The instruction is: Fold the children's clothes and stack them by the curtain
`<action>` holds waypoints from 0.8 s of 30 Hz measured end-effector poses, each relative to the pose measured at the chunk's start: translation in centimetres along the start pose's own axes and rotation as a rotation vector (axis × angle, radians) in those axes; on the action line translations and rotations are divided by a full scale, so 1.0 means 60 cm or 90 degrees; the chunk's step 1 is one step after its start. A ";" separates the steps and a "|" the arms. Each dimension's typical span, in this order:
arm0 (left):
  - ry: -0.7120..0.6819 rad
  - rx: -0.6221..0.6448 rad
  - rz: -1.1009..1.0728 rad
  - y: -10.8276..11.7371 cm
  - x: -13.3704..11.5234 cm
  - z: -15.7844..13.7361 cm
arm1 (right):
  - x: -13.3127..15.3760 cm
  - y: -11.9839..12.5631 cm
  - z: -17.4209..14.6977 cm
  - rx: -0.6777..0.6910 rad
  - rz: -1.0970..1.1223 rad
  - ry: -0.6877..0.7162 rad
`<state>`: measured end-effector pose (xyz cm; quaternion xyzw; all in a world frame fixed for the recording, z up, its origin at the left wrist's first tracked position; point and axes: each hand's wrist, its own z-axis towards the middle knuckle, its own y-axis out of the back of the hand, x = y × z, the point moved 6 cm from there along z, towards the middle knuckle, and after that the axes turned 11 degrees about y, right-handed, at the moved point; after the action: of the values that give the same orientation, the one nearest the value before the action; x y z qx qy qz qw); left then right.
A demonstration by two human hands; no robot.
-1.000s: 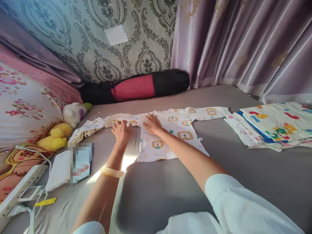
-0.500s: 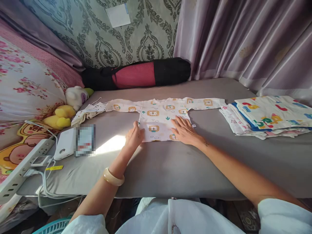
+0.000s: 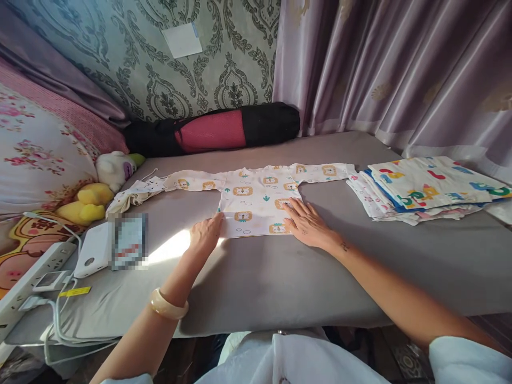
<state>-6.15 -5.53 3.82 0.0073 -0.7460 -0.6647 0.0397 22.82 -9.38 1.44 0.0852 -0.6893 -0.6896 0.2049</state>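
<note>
A small long-sleeved white shirt (image 3: 256, 205) printed with orange lion faces and green leaves lies spread flat on the grey bed surface, both sleeves stretched out sideways. At its left side edge near the hem is my left hand (image 3: 206, 233), its fingers curled closed on the fabric. My right hand (image 3: 308, 223) rests flat over the lower right side of the shirt, fingers stretched out and a little apart. Beyond the right cuff sits a stack of folded children's clothes (image 3: 432, 184). The left cuff reaches a crumpled pale cloth (image 3: 136, 194).
Along the wall lies a black and red rolled bag (image 3: 212, 129). To the left are a yellow plush toy (image 3: 86, 202), a white plush toy (image 3: 114, 170), a white power bank (image 3: 94, 250), a blurred-out rectangular item (image 3: 128, 242) and a power strip (image 3: 38, 277) with cables.
The view has shifted slightly. My right hand has slid outward to the shirt's right edge, covering the small side tag seen before. My left hand stays at the left edge.
</note>
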 end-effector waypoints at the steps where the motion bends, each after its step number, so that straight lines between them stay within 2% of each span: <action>1: -0.011 -0.014 0.022 0.007 -0.004 0.002 | 0.002 0.006 0.000 -0.001 -0.003 0.006; 4: -0.057 -0.066 0.070 0.030 -0.033 0.017 | 0.011 0.027 0.015 0.002 -0.012 0.021; 6: -0.106 -0.077 0.039 0.035 -0.070 0.034 | 0.018 0.033 0.040 0.003 -0.012 0.027; 10: -0.288 -0.049 -0.089 0.010 -0.171 0.079 | 0.019 0.013 0.110 0.004 0.005 0.011; 11: -0.302 -0.034 -0.107 -0.001 -0.191 0.094 | 0.015 0.006 0.128 0.000 0.006 0.002; 14: -0.243 -0.004 -0.135 -0.026 -0.222 0.150 | -0.006 -0.008 0.175 -0.007 0.014 -0.023; 18: -0.173 0.001 -0.149 -0.028 -0.225 0.211 | -0.041 -0.008 0.223 -0.005 0.027 -0.068; 24: -0.048 -0.087 -0.163 -0.009 -0.207 0.252 | -0.074 0.002 0.263 -0.050 0.019 -0.145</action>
<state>5.14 10.20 0.95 0.0743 -0.6929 -0.7134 -0.0732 20.52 6.84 1.37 -0.0120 -0.6818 -0.7181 0.1392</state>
